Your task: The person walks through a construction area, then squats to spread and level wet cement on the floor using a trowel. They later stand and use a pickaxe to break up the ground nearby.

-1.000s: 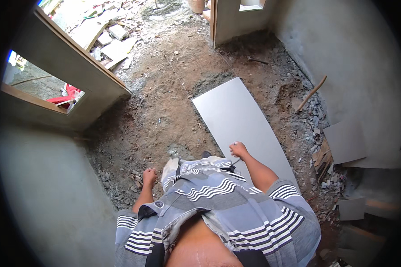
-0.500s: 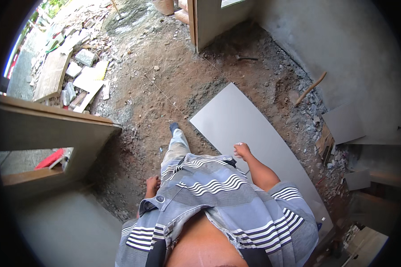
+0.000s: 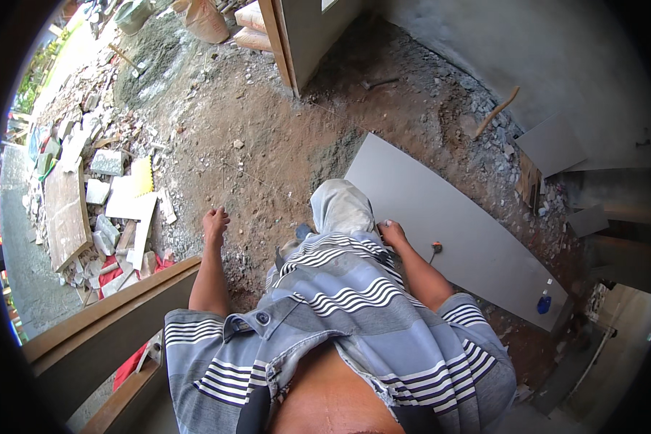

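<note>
My left hand (image 3: 215, 223) is raised over the bare soil with its fingers curled in, and nothing shows in it. Close by my bent knee, my right hand (image 3: 392, 233) is closed; a small pale spot shows at its fingers, too small to name. Beneath and beyond that hand lies a large flat grey board (image 3: 441, 210) on the ground. A small round orange-and-dark thing (image 3: 435, 247) rests on the board near my right forearm. Toward the board's near right end is a small blue bottle (image 3: 544, 302).
Rubble with a wooden plank (image 3: 66, 210) lies left. A timber-edged wall opening (image 3: 123, 307) is close by my left arm. Ahead stands a timber door jamb (image 3: 278, 47), with stacked sacks (image 3: 253, 29) behind. A curved wooden handle (image 3: 497, 112) leans near the right wall.
I have stepped forward, so the door jamb and rubble sit differently in view. My left hand has risen and swung forward; my right knee has come up. The orange-and-dark thing and bottle now show.
</note>
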